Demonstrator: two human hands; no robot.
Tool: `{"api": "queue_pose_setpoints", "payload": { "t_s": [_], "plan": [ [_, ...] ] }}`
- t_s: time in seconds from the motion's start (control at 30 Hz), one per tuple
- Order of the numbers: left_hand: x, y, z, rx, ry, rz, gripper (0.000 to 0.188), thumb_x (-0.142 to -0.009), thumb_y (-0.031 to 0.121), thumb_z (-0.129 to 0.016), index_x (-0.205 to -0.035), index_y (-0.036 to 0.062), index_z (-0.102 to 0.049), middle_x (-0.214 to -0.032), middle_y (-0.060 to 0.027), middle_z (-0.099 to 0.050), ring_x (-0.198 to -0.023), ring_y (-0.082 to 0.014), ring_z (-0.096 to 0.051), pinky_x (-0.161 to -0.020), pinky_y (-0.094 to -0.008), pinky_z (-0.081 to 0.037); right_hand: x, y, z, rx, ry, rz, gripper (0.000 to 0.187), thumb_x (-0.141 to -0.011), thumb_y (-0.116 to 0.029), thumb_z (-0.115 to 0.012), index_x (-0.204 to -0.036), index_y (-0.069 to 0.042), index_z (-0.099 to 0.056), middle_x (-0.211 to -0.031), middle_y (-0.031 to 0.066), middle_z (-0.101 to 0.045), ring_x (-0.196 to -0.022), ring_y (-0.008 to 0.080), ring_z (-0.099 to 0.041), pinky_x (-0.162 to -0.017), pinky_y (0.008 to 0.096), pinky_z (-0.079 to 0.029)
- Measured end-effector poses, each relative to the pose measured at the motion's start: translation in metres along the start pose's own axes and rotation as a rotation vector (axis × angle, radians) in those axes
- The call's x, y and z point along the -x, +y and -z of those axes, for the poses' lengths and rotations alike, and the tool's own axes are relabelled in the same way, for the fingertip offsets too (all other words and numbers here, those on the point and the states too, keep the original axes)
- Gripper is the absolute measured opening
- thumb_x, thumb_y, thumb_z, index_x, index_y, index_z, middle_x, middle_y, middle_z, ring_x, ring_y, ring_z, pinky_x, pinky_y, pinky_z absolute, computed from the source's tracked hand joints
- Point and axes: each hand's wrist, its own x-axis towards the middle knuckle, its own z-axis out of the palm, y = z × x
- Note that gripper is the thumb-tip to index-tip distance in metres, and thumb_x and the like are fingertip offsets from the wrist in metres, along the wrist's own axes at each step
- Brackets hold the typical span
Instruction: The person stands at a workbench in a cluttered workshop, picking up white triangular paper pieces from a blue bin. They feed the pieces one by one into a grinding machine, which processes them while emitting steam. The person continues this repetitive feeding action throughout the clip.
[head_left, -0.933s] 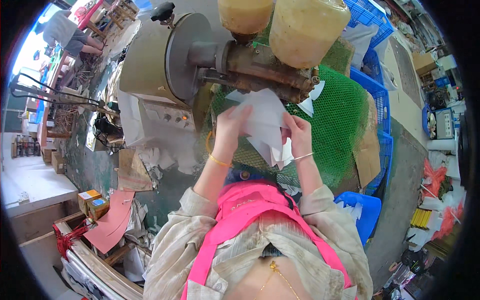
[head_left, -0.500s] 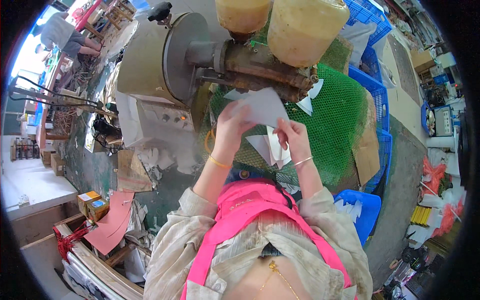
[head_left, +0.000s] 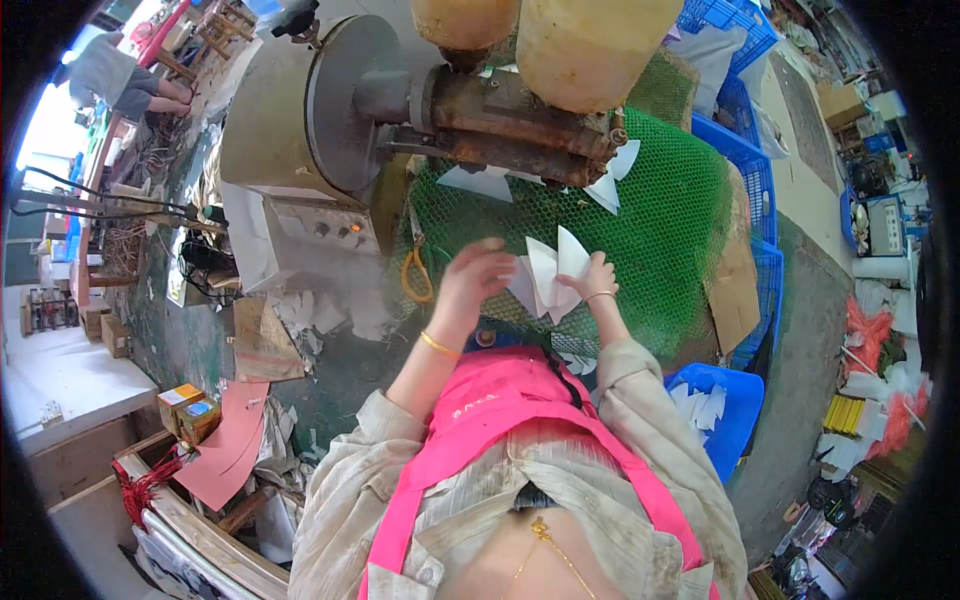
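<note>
My right hand (head_left: 594, 280) pinches a white curved, pointed paper piece (head_left: 573, 252) between thumb and fingers. That piece stands upright beside another white folded piece (head_left: 543, 268) on green mesh. My left hand (head_left: 478, 276) is just left of these pieces, slightly blurred, its fingers apart and nothing visible in them. A greyish flat piece (head_left: 523, 285) lies between my left hand and the white ones. Farther off, beneath a rusty roller head (head_left: 515, 125), are more pale pieces (head_left: 478, 183). Orange-handled scissors (head_left: 417, 276) rest at the mesh's left edge.
A grey machine (head_left: 270, 130) with a round drum stands at the left, carrying the roller head. Two yellowish containers (head_left: 580, 50) sit above the rollers. Blue crates (head_left: 762, 280) line the mesh's right side. A blue bin (head_left: 745, 410) with white pieces is near my right elbow.
Both hands held a pale piece up by the rollers. Now my right hand has it lower, among the other pieces, and my left hand has let go and dropped a little. The view shifted slightly.
</note>
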Motion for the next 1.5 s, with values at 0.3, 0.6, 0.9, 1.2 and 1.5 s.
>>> {"api": "queue_pose_setpoints", "payload": {
  "t_s": [0.3,0.6,0.9,1.2,1.5],
  "plan": [
    [-0.055,-0.088,0.010,-0.016,-0.059,0.329,0.028,-0.080,0.015,-0.054,-0.105,0.0052,-0.046,-0.092,-0.0082,-0.057,-0.085,-0.0184,-0.056,-0.075,-0.0290,-0.046,-0.023,0.050,-0.030,-0.651,0.102,0.353,0.074,-0.046,-0.018,-0.081,-0.107,-0.003,-0.042,-0.099,0.0144,-0.050,-0.092,0.0248,-0.050,-0.080,0.0335,-0.042],
    [-0.059,-0.099,-0.017,-0.271,-0.063,0.062,0.052,-0.078,0.017,-0.057,-0.123,0.0023,-0.035,-0.115,-0.0122,-0.045,-0.102,-0.0177,-0.046,-0.084,-0.0269,-0.039,-0.012,0.078,-0.025,-1.101,0.145,0.480,0.038,-0.070,0.000,-0.061,-0.106,-0.001,-0.050,-0.097,0.0069,-0.056,-0.088,0.0131,-0.053,-0.076,0.0246,-0.043],
    [-0.006,-0.008,-0.062,0.251,-0.373,-0.367,0.046,-0.080,0.008,-0.052,-0.123,0.0011,-0.036,-0.124,-0.0093,-0.043,-0.113,-0.0221,-0.041,-0.093,-0.0344,-0.035,0.119,-0.028,0.070,-1.340,-0.426,0.314,0.022,-0.082,-0.018,-0.055,-0.095,-0.001,-0.054,-0.073,0.0055,-0.056,-0.068,0.0139,-0.056,-0.054,0.0246,-0.046],
    [0.025,0.040,-0.032,-0.273,0.041,-0.522,0.027,-0.084,0.008,-0.048,-0.108,-0.0034,-0.051,-0.102,-0.0117,-0.057,-0.087,-0.0198,-0.058,-0.078,-0.0298,-0.045,0.156,-0.064,0.100,-0.781,-0.145,0.774,0.018,-0.083,-0.018,-0.052,-0.088,-0.001,-0.055,-0.054,0.0056,-0.054,-0.047,0.0112,-0.052,-0.042,0.0274,-0.041],
    [0.040,0.045,-0.050,0.429,-0.049,-0.485,0.036,-0.082,0.008,-0.053,-0.115,-0.0020,-0.045,-0.110,-0.0091,-0.052,-0.101,-0.0184,-0.049,-0.087,-0.0309,-0.038,0.145,-0.085,0.126,-1.009,-0.523,0.526,0.016,-0.083,-0.018,-0.054,-0.083,-0.002,-0.053,-0.061,0.0016,-0.053,-0.043,0.0056,-0.043,-0.038,0.0203,-0.032]
  ]
}}
